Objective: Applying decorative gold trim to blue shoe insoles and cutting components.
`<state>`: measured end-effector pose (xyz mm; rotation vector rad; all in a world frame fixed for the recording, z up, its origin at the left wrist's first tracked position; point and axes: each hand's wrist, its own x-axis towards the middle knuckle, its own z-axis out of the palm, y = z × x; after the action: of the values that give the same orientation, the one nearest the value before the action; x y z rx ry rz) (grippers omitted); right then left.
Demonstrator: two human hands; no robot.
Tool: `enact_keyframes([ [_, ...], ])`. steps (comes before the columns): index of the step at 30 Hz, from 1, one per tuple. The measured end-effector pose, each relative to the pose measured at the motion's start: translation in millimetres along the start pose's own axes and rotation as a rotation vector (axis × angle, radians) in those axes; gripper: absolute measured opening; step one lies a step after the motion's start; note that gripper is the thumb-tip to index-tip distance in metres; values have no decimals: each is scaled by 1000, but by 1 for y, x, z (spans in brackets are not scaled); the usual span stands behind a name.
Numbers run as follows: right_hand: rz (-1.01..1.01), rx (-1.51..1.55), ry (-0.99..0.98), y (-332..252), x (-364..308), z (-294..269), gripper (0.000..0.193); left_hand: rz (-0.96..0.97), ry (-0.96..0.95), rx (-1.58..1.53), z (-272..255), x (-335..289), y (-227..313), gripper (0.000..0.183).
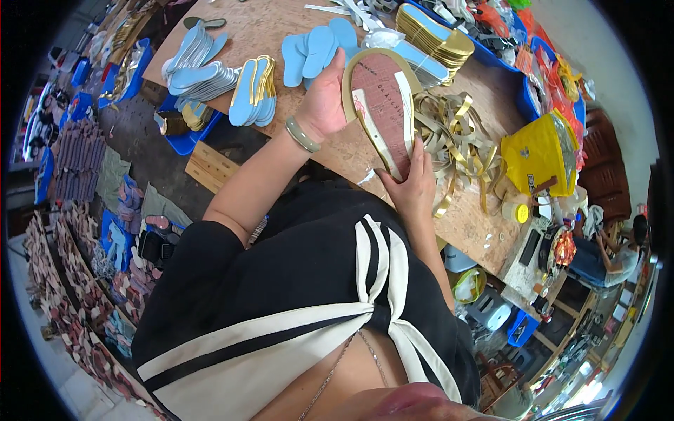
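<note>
Both my hands hold up one shoe insole [382,98] above the wooden table. Its reddish-brown underside faces me, with white strips along the sides and a gold band round the broad end. My left hand [326,105] is closed on the left edge near that broad end, a jade-like bangle at its wrist. Lower down, my right hand [411,179] pinches the narrow end between thumb and fingers. Just right of the insole lies a tangled heap of gold straps [460,133]. Behind my left hand are loose light-blue insoles [319,52].
Stacks of blue insoles [203,77] and gold-edged ones [253,91] occupy the table's left; a tied gold bundle [446,45] is at the back. A yellow bag [537,158] and a small yellow-lidded jar [516,212] stand right. Another person [611,259] sits at far right.
</note>
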<state>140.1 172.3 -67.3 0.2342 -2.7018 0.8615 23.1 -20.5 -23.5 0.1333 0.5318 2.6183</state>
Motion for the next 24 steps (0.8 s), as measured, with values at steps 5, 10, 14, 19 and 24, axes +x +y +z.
enact_keyframes([
  [5,-45,3,-9,-2,0,3,93,-5,-9,-13,-4,-5,4,56],
  [10,61,0,-98,-12,-1,-1,92,-4,-28,-45,-5,-12,3,53],
  [14,72,40,-88,-17,-2,0,92,1,-43,-84,0,-19,-5,49],
  [19,59,33,-66,-16,-5,0,98,-21,-13,-92,-7,-19,-15,47],
  [24,-8,50,50,-13,-2,5,97,-57,-16,-100,-2,-15,-25,46],
])
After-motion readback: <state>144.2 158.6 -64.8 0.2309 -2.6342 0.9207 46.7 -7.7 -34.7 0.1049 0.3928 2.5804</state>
